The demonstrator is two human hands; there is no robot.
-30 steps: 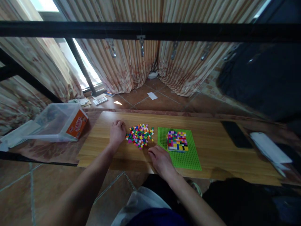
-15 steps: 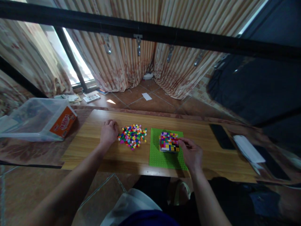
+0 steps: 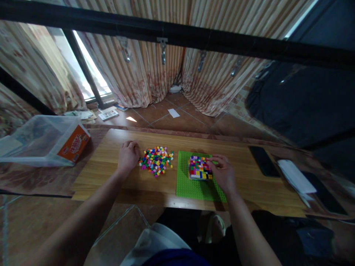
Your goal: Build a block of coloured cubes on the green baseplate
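A heap of small coloured bricks (image 3: 156,160) lies on the wooden table (image 3: 249,184). Right of it lies a green baseplate (image 3: 194,186) carrying a block of many-coloured bricks (image 3: 198,167). My left hand (image 3: 127,156) rests curled on the table just left of the heap, with nothing visible in it. My right hand (image 3: 223,170) is at the right side of the block, fingers bent and pinched against its top edge. What the fingertips hold is too small to see.
A clear plastic bin (image 3: 36,140) with an orange label lies on its side at the left. A black phone (image 3: 262,160) and a white flat object (image 3: 295,176) lie at the right. A black bar (image 3: 177,35) crosses overhead; curtains hang behind.
My right hand moved from the table's near edge left of the baseplate across to the right side of the brick block. The left hand stayed beside the heap.
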